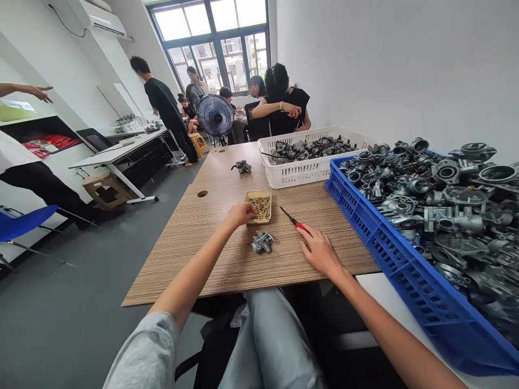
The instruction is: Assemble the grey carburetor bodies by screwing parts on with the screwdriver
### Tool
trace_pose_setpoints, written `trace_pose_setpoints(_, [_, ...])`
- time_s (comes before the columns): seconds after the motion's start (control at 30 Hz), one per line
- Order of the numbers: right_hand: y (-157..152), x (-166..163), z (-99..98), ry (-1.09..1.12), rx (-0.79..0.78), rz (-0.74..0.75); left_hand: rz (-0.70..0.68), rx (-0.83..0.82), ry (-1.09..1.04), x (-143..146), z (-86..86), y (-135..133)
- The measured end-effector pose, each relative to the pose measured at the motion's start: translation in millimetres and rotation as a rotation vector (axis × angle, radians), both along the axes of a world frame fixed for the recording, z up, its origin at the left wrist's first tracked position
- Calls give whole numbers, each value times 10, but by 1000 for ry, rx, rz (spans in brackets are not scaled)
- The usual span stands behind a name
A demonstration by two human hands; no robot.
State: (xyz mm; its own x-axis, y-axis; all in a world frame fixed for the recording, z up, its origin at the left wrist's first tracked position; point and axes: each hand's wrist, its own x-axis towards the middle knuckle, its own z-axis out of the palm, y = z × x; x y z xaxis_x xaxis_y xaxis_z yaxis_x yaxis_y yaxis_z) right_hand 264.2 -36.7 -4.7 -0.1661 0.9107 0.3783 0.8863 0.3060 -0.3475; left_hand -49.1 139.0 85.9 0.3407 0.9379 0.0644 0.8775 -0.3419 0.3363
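Observation:
My left hand [242, 214] dips over the left edge of a small cream tray [259, 221] filled with brass screw-like pieces [260, 207]. Its fingertips are drawn together among them; what they pinch is too small to make out. Under my right hand [320, 251], flat near the table top, a screwdriver [292, 219] has its red handle held beneath the fingers and its dark shaft pointing away to the left. Between my hands, just in front of the tray, a grey metal carburetor [263, 242] lies on the wooden table [203, 259].
Another carburetor [242, 166] lies farther back. A white basket [300, 174] and a blue crate [365, 221], both heaped with carburetors, stand at the right. A person in black [290, 102] sits across the table. Fans [217, 116] and other people are behind.

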Motion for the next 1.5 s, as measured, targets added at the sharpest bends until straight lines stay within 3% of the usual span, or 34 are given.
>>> trace_pose_setpoints(0.33, [-1, -5, 14, 3, -12, -4, -10, -11, 73, 10, -81, 131])
trace_pose_setpoints(0.77, [-27, -27, 102, 22, -32, -16, -181, -25, 112, 173, 24, 139])
trace_pose_setpoints(1.5, [-52, -40, 163, 25, -48, -20, -197, -20, 255, 227, -41, 180])
